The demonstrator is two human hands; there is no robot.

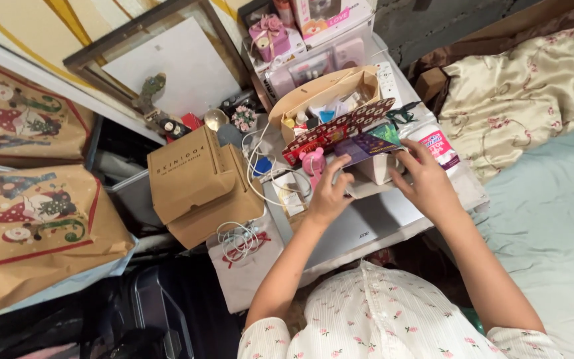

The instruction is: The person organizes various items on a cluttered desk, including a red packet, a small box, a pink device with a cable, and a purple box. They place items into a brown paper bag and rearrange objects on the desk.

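Here both hands, left (329, 193) and right (428, 183), pinch a small white box (373, 169) (light, thin card, likely crushable). Best held by its side edges, over the laptop (367, 223)

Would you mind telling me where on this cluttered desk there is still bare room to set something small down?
The clearest patch is the closed silver laptop lid, bare between the left hand and right hand and toward its near edge. Everything behind is crowded: the open brown box of small items, the patterned red card, the closed cardboard boxes and tangled white cables at left.
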